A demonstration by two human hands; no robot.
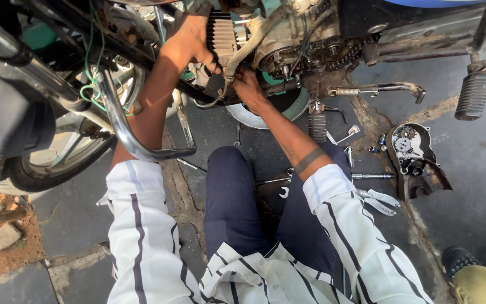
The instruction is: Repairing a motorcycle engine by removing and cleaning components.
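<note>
The left hand [192,42] grips the finned engine cylinder [220,34] from its left side. Just below it, the right hand [248,87] presses against the engine's underside; whether it clasps anything is unclear.

No packages, labels, signs or screens show anywhere in this view.
</note>
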